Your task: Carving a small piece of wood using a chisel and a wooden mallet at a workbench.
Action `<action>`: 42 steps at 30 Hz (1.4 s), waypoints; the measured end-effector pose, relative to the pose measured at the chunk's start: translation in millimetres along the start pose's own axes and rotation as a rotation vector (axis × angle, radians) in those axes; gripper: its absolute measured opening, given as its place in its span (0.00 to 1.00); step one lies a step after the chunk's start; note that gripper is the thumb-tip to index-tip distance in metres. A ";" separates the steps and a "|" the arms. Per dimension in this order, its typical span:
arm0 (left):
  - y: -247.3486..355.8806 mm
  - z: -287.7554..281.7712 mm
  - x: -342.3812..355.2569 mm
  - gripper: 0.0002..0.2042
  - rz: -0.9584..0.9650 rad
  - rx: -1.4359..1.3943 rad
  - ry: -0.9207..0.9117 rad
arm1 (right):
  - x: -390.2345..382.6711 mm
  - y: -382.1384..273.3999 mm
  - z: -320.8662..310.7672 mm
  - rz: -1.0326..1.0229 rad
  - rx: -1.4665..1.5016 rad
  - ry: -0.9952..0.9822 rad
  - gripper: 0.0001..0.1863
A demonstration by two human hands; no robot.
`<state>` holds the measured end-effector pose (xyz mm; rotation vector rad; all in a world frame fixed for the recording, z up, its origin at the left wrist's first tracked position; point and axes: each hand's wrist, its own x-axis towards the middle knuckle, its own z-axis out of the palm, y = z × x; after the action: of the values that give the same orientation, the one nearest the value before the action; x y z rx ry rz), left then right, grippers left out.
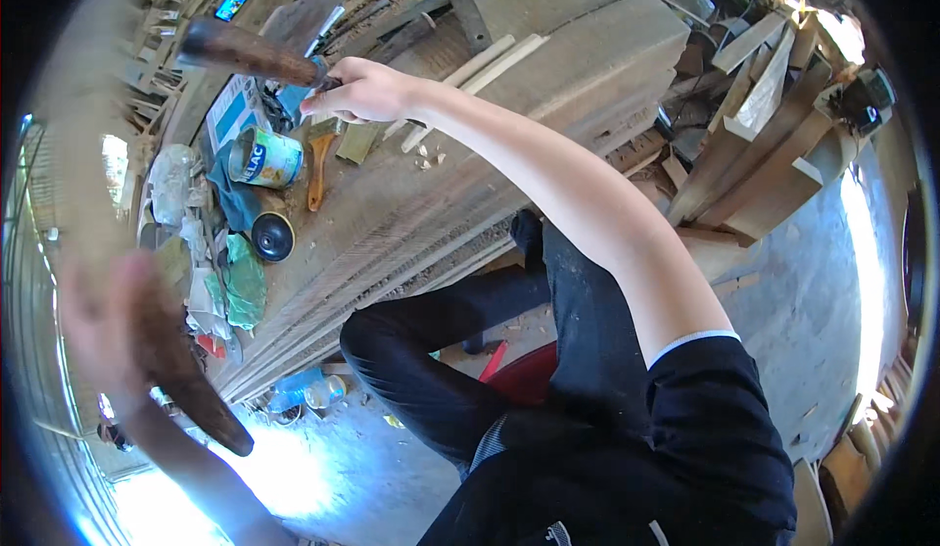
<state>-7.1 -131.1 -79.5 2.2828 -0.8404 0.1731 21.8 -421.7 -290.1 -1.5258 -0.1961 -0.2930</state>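
Note:
My right hand (362,93) reaches over the stacked planks at the upper left, closed on a tool with a dark turned wooden handle (250,54). Its handle slants up to the left. The far end of that tool is hidden by my fingers. At the far left, smeared by motion, my left hand (103,321) grips a dark, tapering wooden handle (201,389). A wide pale blur (93,125) rises above that hand; whether it belongs to the same tool I cannot tell. Pale wood strips (490,66) and a few chips (428,159) lie near my right wrist.
A blue and white tin (266,158), an orange-handled brush (316,169), a round black-topped object (273,237) and a green plastic bag (245,282) sit along the stack (382,208). A lit phone screen (232,2) lies farther back. Wood offcuts (774,164) lean at right; bottles (323,391) stand below.

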 end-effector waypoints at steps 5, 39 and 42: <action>45.9 -8.7 14.6 0.24 0.080 -0.207 -0.014 | -6.2 8.7 1.9 -0.072 -0.018 -0.003 0.22; 58.1 48.5 23.9 0.31 0.241 0.083 -0.344 | -11.5 10.2 -7.6 -0.059 0.182 -0.102 0.14; 47.7 15.9 5.9 0.30 -0.026 -0.013 -0.133 | -14.7 8.8 -7.5 -0.097 0.211 -0.125 0.14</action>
<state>-33.5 -170.9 -62.6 2.3122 -0.8757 0.0035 10.1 -428.1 -303.3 -1.3284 -0.3894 -0.2459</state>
